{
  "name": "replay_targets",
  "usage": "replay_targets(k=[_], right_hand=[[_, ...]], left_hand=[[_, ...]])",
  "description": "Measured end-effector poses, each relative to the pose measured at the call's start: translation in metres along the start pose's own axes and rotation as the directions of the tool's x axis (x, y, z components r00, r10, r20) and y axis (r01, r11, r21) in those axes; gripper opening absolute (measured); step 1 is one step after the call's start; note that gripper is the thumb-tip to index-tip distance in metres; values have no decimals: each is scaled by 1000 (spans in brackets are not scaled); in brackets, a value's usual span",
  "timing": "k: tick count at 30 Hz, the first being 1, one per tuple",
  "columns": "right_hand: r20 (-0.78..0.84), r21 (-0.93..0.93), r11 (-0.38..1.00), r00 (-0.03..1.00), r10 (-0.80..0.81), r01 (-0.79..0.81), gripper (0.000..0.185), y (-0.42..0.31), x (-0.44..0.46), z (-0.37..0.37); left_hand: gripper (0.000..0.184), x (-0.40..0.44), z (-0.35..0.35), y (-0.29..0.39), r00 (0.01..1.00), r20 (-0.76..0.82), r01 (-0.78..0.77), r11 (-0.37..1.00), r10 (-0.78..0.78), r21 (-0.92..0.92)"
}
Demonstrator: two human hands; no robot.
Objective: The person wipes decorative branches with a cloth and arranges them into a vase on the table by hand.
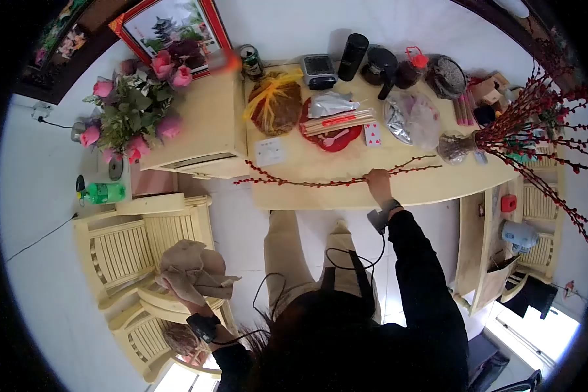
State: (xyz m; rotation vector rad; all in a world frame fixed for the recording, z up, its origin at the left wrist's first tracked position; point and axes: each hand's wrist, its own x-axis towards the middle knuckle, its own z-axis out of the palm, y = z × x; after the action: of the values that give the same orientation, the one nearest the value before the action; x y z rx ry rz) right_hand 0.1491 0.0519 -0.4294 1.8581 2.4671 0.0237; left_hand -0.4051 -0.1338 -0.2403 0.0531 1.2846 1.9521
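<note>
My right hand is closed around a long branch with red berries, held low over the front part of the cream table. The branch stretches to both sides of the hand and forks at its right end. Down at the left, near the wooden chairs, my left hand grips a beige cloth that hangs in folds and covers most of the fingers. A glass vase at the table's right end bears more red berry branches, which spread far to the right.
Along the table lie a yellow bag, a red plate with wooden sticks, a playing card and a black cylinder. Pink flowers and a framed picture stand left. Slatted chairs flank my left side.
</note>
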Motion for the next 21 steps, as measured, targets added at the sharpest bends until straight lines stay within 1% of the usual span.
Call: replay_targets(k=[1,2,5,8,9,11,12,13,14,16,17,18,20,21], right_hand=[[-34,-53,998,999,-18,16,10,-4,0,-2],[66,142,988,996,58,-67,14,-6,-1,-6],[106,-78,996,993,51,-43,14,-8,-3,-5],[-13,75,997,1000,-11,12,15,-3,-13,-2],[-61,87,996,998,-9,15,14,-1,-16,-1],[-157,110,994,988,-4,22,13,2,-22,-2],[-129,147,989,992,-2,22,13,3,-24,-10],[-103,180,984,995,1,18,13,4,-27,-19],[-76,211,977,997,4,12,13,6,-30,-28],[-148,283,957,989,-13,55,15,8,-36,-39],[-186,319,944,982,-22,81,16,7,-38,-45],[-161,317,945,986,-35,85,19,7,-40,-53],[-243,275,952,968,-67,134,19,5,-42,-83],[-282,253,954,956,-86,160,19,4,-43,-102]], left_hand=[[15,-1,10,-3,1000,-1,-24,996,24,86],[17,-2,16,-5,1000,4,-25,993,25,113],[21,-5,33,-12,1000,16,-15,986,13,166],[26,-13,47,-21,1000,4,-21,975,21,221],[27,-16,49,-25,999,1,-50,963,52,263],[41,-15,36,-35,988,36,-143,825,148,547],[48,-19,41,-38,980,68,-185,721,189,667],[50,-25,48,-39,988,50,-147,796,146,588],[52,-43,75,-36,994,35,-103,860,99,500],[54,-52,87,-38,998,16,-63,897,62,437],[54,-47,77,-41,997,6,-71,882,77,466],[53,-46,77,-41,997,3,-67,880,74,470],[53,-47,79,-40,999,6,-45,891,47,452],[53,-46,75,-41,998,26,-61,883,56,465]])
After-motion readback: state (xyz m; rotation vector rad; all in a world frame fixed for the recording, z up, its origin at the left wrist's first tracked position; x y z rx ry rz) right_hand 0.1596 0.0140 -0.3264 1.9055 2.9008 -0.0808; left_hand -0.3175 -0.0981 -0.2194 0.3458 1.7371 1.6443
